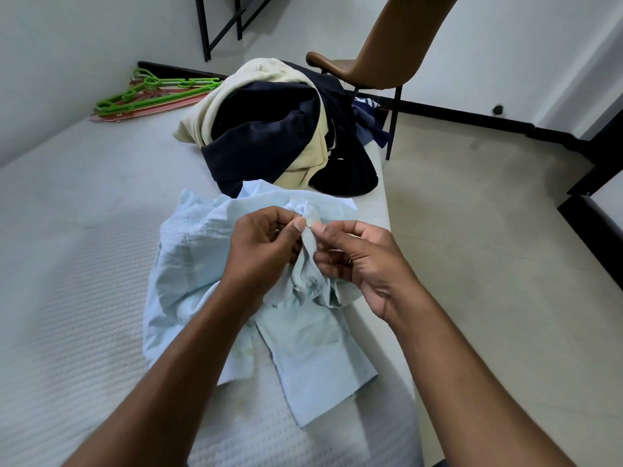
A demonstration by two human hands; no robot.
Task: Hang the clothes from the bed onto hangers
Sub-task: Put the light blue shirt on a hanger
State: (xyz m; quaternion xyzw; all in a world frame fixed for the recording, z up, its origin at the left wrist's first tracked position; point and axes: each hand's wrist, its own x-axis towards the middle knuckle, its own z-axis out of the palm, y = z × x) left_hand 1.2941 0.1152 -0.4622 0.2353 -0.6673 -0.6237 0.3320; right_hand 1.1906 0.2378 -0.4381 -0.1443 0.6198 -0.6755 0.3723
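A light blue button shirt lies crumpled on the white mattress near its right edge. My left hand and my right hand meet over the shirt's front. Both pinch the button strip near the collar, thumbs and fingertips almost touching at a small button. Behind the shirt sits a pile of clothes: a cream garment wrapped around a dark navy one. Green and pink plastic hangers lie stacked at the mattress's far left corner.
A brown chair on black legs stands just beyond the clothes pile, with blue striped fabric under it. Beige floor runs along the bed's right side. Black metal frame legs stand against the far wall.
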